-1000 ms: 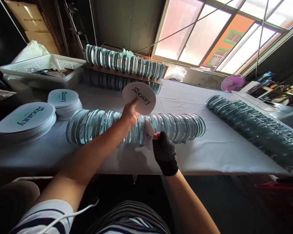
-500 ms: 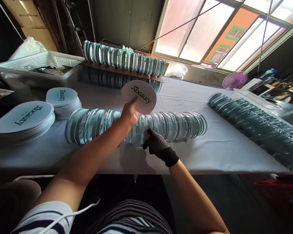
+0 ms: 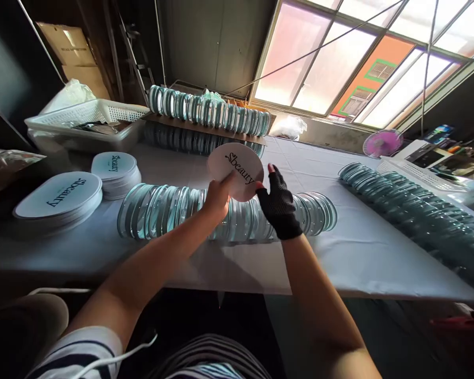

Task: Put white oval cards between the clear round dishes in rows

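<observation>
My bare left hand point(image 3: 218, 199) pinches a white oval card point(image 3: 239, 173) printed "beauty", thumb on its front. Whether it is one card or several cannot be told. My right hand point(image 3: 278, 204), in a black fingerless glove, is at the card's right edge, thumb tip close to or touching it, fingers stretched upward and apart. Beneath both hands lies a long row of clear round plastic containers point(image 3: 158, 211), set side by side on the table; the hands hide part of its middle.
Two stacks of printed cards, a large one point(image 3: 61, 196) and a smaller one point(image 3: 114, 167), stand at left. A white basket point(image 3: 82, 123) is behind them. More clear containers form rows at the back point(image 3: 209, 111) and right point(image 3: 411, 210). A pink fan point(image 3: 382, 143) stands at far right.
My right hand has risen from the container row to the card's right edge, and its fingers have spread. My left hand still holds the card. The whole view has shifted slightly.
</observation>
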Motion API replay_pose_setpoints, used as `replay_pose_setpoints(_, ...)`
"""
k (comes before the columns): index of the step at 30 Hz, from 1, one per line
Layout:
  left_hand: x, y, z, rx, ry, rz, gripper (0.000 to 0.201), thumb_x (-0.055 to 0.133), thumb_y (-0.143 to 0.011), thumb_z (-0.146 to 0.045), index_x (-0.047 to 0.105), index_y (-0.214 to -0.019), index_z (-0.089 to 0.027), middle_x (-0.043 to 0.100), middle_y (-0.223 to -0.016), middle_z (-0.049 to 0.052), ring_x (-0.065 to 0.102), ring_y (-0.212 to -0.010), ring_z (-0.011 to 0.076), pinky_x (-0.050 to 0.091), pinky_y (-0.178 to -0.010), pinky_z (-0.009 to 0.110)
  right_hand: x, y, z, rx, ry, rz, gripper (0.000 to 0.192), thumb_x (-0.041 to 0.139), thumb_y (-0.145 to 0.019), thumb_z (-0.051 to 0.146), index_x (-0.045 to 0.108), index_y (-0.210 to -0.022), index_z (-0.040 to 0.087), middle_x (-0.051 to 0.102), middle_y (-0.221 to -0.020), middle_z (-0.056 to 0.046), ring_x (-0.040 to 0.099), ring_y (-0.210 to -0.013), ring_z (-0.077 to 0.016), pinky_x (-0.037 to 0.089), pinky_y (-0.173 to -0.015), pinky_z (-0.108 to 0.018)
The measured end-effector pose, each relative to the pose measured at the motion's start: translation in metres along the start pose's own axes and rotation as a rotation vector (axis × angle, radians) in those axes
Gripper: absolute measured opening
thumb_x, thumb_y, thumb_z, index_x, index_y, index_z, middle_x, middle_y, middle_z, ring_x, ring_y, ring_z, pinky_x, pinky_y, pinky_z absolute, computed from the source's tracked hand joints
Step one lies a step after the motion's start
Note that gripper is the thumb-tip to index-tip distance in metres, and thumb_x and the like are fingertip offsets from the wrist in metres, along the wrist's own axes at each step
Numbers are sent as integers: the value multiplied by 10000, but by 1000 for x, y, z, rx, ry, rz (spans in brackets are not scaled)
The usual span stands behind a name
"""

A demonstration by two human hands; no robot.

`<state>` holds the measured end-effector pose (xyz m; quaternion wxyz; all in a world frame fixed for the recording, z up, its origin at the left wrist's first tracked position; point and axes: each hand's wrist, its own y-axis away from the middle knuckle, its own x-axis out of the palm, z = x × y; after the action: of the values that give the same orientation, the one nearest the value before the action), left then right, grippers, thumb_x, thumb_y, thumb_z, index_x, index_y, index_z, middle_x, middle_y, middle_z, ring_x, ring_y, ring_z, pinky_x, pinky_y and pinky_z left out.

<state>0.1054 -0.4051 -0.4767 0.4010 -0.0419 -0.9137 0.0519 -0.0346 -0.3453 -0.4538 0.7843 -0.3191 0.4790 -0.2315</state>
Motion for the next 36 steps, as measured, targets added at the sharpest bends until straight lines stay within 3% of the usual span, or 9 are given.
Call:
replay_pose_setpoints(4, -5, 9, -4, -61, -45, -79, 321, 796, -638, -303, 699, -912, -169, 736, -965, 82, 643, -1083, 290, 518, -918, 418, 16, 16, 32, -140, -9, -12, 513, 474, -868, 262, 491, -1376, 192, 467, -1453, -132, 428, -1345, -264, 412, -1083, -466)
replay_pose_setpoints(8, -7, 12, -11, -128, -81, -72, 241, 783, -652, -268, 696, -851, -163, 731, -919, 89, 655, -1052, 305, 536, -903, 446, 23, 15, 44, 97, -64, 74, 424, 417, -865, 249, 594, -1240, 161, 671, -1106, -142, 638, -1008, -249, 532, -862, -374)
replay_pose_setpoints(10, -8, 9, -20, -103, -26, 6, 257, 769, -683, -282, 701, -908, -179, 735, -957, 86, 637, -1110, 298, 533, -930, 433, 11, 15, 43, 265, -35, -43, 425, 402, -885, 302, 599, -1223, 137, 689, -1006, -147, 653, -891, -248, 543, -773, -362)
replay_pose_setpoints(13, -12, -4, -39, -41, 31, 20, 318, 755, -716, -269, 689, -1023, -222, 723, -1088, 65, 602, -1190, 277, 508, -990, 427, -26, 40, 49, 327, 94, -187, 481, 420, -901, 388, 580, -1268, 120, 691, -979, -165, 658, -831, -260, 539, -690, -354)
replay_pose_setpoints(18, -23, -28, -46, -147, 58, -85, 363, 715, -773, -192, 658, -1130, -217, 658, -1269, 94, 564, -1239, 286, 440, -1046, 533, -62, 114, 81, 266, 291, 274, 467, 431, -892, 310, 589, -1314, 189, 705, -779, -93, 653, -623, -216, 480, -527, -269)
replay_pose_setpoints(21, -27, -32, -38, -171, 81, -58, 363, 706, -791, -191, 657, -1150, -217, 655, -1275, 99, 559, -1240, 284, 404, -1068, 552, -41, 126, 92, 263, 359, 454, 489, 399, -915, 265, 524, -1388, 249, 712, -766, -60, 649, -595, -192, 455, -533, -247)
replay_pose_setpoints(26, -28, -31, -37, -176, 102, -75, 341, 690, -805, -173, 658, -1142, -212, 647, -1285, 103, 559, -1235, 279, 387, -1076, 568, 16, 95, 90, 253, 380, 552, 441, 414, -930, 240, 487, -1365, 264, 712, -782, -38, 668, -646, -187, 419, -595, -243)
replay_pose_setpoints(31, -30, -32, -41, -209, 155, -117, 406, 702, -791, -188, 634, -1191, -215, 639, -1287, 111, 561, -1229, 301, 398, -1049, 606, 32, 92, 75, 255, 304, 456, 333, 399, -973, 415, 537, -1174, 187, 697, -786, -45, 667, -683, -185, 359, -585, -231)
replay_pose_setpoints(36, -33, -33, -38, -211, 181, -62, 473, 711, -780, -197, 616, -1242, -241, 629, -1308, 106, 532, -1264, 303, 381, -1060, 610, 33, 95, 64, 269, 255, 357, 242, 386, -973, 326, 574, -986, 175, 705, -856, -66, 675, -766, -181, 358, -607, -230)
